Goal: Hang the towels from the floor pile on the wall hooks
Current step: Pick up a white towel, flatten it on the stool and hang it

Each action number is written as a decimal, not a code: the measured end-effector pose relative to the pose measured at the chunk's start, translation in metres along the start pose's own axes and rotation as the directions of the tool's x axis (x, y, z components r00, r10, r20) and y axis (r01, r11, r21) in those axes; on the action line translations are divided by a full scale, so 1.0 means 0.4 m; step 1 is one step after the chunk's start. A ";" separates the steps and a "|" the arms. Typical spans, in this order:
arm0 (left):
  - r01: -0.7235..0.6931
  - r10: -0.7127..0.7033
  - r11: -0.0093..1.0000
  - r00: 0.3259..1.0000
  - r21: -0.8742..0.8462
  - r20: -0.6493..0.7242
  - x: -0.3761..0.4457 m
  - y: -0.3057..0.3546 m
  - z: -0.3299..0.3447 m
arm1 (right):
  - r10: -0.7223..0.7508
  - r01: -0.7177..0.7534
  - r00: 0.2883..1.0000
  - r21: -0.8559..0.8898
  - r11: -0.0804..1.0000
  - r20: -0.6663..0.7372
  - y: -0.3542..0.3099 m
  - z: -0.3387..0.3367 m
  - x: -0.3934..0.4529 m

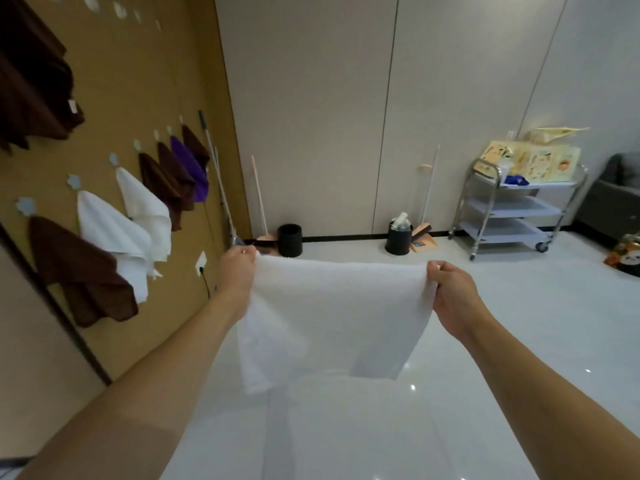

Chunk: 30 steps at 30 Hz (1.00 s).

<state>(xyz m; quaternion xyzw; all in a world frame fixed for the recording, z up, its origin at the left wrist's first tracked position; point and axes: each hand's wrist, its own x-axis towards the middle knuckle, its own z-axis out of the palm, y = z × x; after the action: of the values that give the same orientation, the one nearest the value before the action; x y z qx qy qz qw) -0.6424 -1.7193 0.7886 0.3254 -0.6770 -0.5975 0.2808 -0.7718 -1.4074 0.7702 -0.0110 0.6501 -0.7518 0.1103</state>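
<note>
towel: white towel (341, 306) stretched in the air in front of me, top edge level between my two hands, rest hanging slack toward the floor (519, 341)
left hand: my left hand (235, 268) pinches the top left corner, fingers curled over the edge
right hand: my right hand (450, 292) grips the top right corner, thumb on the near face, fingers wrapped behind
wall: hooks run along the tan wall (114, 98) on my left; lower row already carries a brown towel (83, 271), two white ones (114, 233), more brown and a purple one (190, 168)
free hooks: upper row of hooks (121, 10) looks bare past the big brown towel (31, 81) at top left; can't tell exactly which are free
pile: floor pile not in view
step: I'd say I'm squaring the towel before hanging it
how to do it well: keep the top edge taut, turn left to the wall, pick a bare hook, slide one hand to the corner or loop that goes over it, seat it fully, only then let the other corner drop
risk: letting go early and the towel slides off; brushing a hung neighbour loose
background: cart (519, 209), two black bins (290, 240), not part of this
</note>
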 end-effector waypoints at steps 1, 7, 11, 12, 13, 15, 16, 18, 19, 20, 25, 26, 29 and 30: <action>-0.003 0.003 1.000 1.000 0.010 -0.012 0.028 0.006 -0.005 | 0.007 -0.007 1.000 0.019 1.000 0.022 -0.006 0.033 0.037; -0.020 0.020 1.000 0.998 0.003 -0.067 0.218 0.045 -0.007 | 0.007 -0.015 0.989 0.060 0.998 0.145 -0.037 0.234 0.245; -0.035 0.032 0.999 0.996 -0.036 -0.088 0.384 0.072 0.006 | -0.006 -0.004 0.982 0.049 0.999 0.191 -0.074 0.363 0.392; -0.035 0.031 0.998 0.996 -0.044 -0.087 0.431 0.077 0.009 | -0.014 0.008 0.978 0.030 1.000 0.209 -0.087 0.395 0.428; -0.039 0.035 0.998 0.996 -0.047 -0.087 0.471 0.087 0.014 | -0.024 0.025 0.973 -0.002 1.000 0.231 -0.099 0.426 0.465; -0.041 0.038 0.998 0.997 -0.044 -0.067 0.557 0.107 0.022 | -0.047 0.071 0.960 -0.081 0.994 0.275 -0.131 0.488 0.533; -0.034 0.031 0.998 0.998 -0.052 -0.055 0.601 0.118 0.026 | -0.060 0.100 0.952 -0.120 0.988 0.301 -0.149 0.517 0.564; 0.003 -0.008 0.995 0.999 -0.100 -0.051 0.682 0.146 0.029 | -0.094 0.162 0.924 -0.156 0.974 0.371 -0.184 0.572 0.629; 0.014 -0.021 0.993 0.998 -0.118 -0.053 0.719 0.163 0.028 | -0.109 0.189 0.908 -0.163 0.968 0.405 -0.198 0.597 0.665; 0.010 -0.015 0.994 0.999 -0.113 -0.048 0.758 0.174 0.024 | -0.123 0.214 0.894 -0.170 0.962 0.431 -0.210 0.619 0.695; -0.101 0.102 0.995 0.988 -0.013 0.119 0.921 0.193 0.006 | -0.185 0.319 0.832 -0.179 0.931 0.523 -0.216 0.711 0.859; -0.124 0.127 0.992 0.979 -0.027 0.161 0.952 0.192 0.003 | -0.176 0.319 0.824 -0.185 0.929 0.538 -0.216 0.728 0.890; -0.162 0.169 0.986 0.946 -0.047 0.276 1.044 0.197 -0.005 | -0.142 0.314 0.793 -0.198 0.928 0.592 -0.222 0.781 0.998; -0.161 0.162 0.987 0.944 -0.024 0.288 1.077 0.200 -0.007 | -0.133 0.318 0.780 -0.204 0.926 0.612 -0.227 0.802 1.036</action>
<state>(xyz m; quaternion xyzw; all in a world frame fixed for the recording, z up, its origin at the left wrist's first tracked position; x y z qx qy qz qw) -0.9202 -2.0494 0.8644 0.1781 -0.7349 -0.6137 0.2270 -1.1382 -1.7828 0.8562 -0.3378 0.6825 -0.6129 0.2108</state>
